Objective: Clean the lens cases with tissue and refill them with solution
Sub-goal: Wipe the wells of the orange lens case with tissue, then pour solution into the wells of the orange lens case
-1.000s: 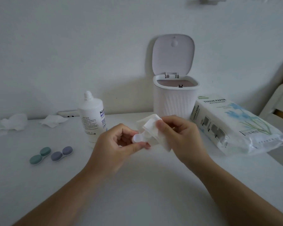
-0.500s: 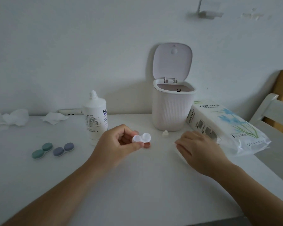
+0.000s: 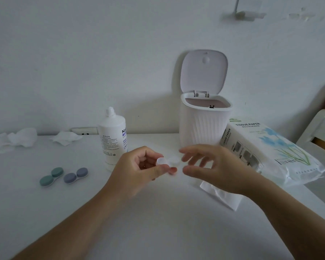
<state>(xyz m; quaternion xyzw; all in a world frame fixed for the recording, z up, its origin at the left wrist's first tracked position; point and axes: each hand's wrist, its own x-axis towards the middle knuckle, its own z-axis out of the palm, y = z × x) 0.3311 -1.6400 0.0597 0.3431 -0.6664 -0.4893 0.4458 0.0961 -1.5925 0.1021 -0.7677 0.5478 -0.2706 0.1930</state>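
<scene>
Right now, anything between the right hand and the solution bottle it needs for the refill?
Yes. The left hand, holding the clear lens case, sits directly between the right hand and the solution bottle. Reaching straight across would hit it; going behind the left hand looks clear.

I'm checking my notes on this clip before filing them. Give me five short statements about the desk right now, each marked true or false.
1. The left hand holds the clear lens case. True.
2. The bin has its lid shut. False: the lid stands open.
3. The green lens case and purple lens case lie left of the solution bottle. True.
4. The right hand grips a tissue. False: its fingers are spread and empty; a tissue sheet lies on the table beneath it.
5. The solution bottle lies on its side. False: it stands upright.
</scene>
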